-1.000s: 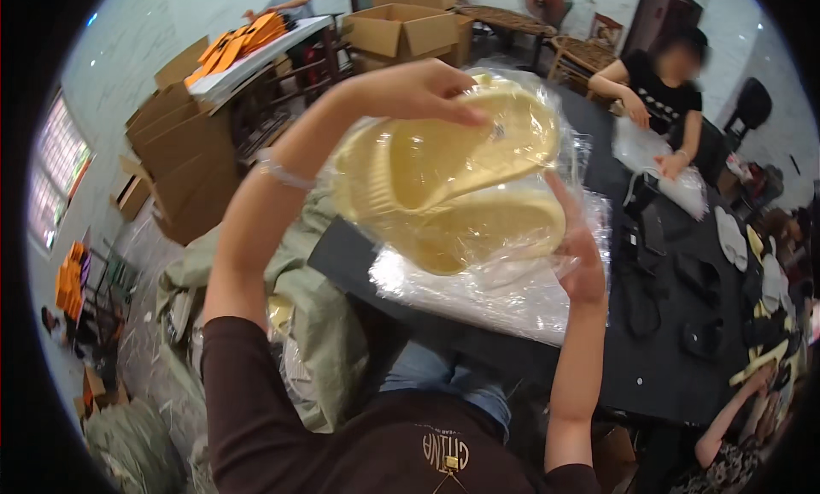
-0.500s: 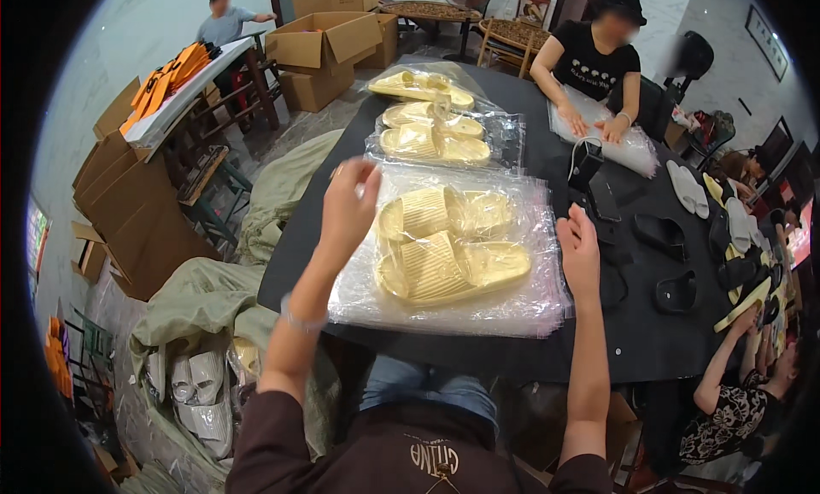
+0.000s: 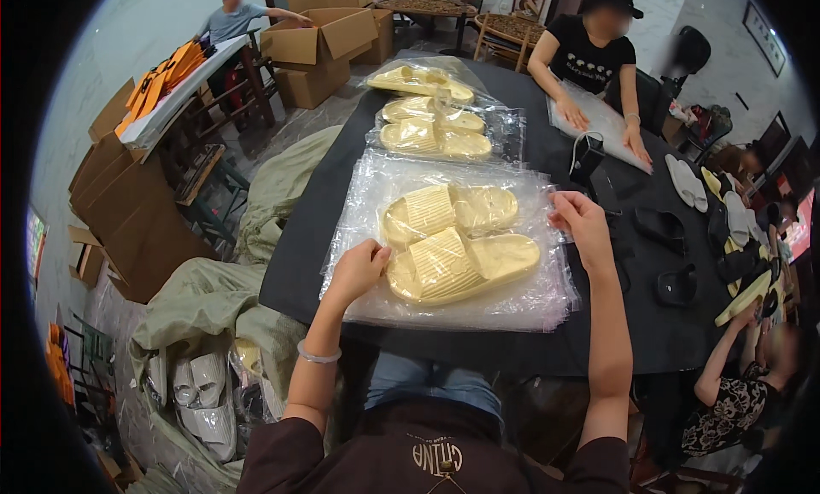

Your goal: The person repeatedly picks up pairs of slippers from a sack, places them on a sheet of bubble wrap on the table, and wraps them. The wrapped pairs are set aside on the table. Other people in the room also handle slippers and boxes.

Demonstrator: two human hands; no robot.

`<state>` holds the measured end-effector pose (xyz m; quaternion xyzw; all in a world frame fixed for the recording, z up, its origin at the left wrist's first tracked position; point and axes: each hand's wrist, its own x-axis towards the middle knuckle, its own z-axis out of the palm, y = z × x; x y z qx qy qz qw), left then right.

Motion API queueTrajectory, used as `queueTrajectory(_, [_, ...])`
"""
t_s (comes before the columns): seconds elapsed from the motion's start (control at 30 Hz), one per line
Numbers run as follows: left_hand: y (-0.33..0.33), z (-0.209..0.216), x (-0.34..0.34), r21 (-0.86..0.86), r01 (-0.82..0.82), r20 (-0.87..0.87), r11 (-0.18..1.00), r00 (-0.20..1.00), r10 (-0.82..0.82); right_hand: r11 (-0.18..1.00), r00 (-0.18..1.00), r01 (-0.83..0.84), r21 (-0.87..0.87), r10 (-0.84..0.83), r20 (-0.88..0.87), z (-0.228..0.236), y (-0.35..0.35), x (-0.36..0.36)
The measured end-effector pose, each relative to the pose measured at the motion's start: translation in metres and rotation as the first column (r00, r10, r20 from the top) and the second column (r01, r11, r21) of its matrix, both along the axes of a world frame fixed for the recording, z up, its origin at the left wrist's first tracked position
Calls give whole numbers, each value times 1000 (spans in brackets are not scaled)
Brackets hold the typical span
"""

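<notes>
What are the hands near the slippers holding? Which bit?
The right hand seems to pinch the clear bag around the slippers by its right edge; the left hand is at its left side, grip unclear.

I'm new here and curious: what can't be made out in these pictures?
In the head view:
Yellow slippers: their tops hide the undersides.
Left hand: curled fingers hide its grip.
Sack: folds hide some contents.
Open carton: flaps hide its bottom.
Wall frame: writing too small.
</notes>
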<state>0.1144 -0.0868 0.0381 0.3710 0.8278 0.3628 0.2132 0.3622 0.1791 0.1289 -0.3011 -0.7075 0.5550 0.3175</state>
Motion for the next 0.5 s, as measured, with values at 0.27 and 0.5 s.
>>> queueTrajectory(0.27, [7,16,-11,253,-280,-39,926,954,299,943,960,257,214,-223,-170,-1,5,56])
queueTrajectory(0.5, [-1,-2,-25,116,-201,97,973,977,190,934,981,-187,-303,196,-2,-30,28,96])
